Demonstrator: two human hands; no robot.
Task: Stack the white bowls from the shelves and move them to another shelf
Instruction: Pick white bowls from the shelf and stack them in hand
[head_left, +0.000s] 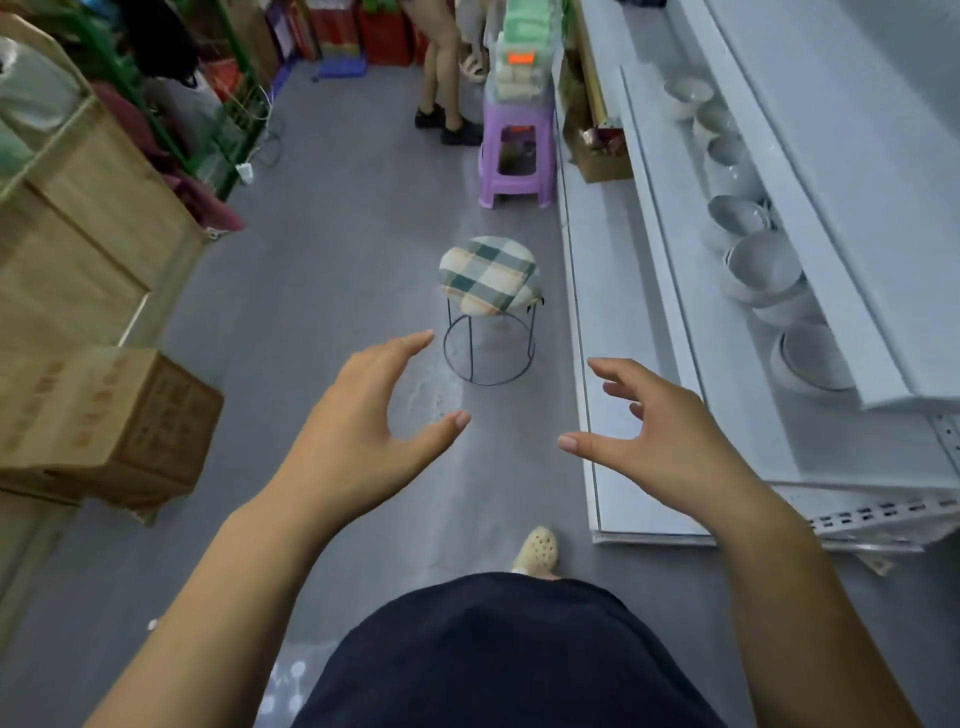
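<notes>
Several white bowls stand in a row on a white shelf at the right, some stacked, partly hidden under the shelf above. The nearest bowl sits alone at the row's near end. My left hand and my right hand are held out over the grey aisle floor, fingers spread and curved, palms facing each other. Both hold nothing. My right hand is left of the shelf unit and apart from the bowls.
A round plaid stool stands in the aisle just beyond my hands, a purple plastic stool farther on. Cardboard boxes and wooden crates line the left side. Another person's legs stand at the far end.
</notes>
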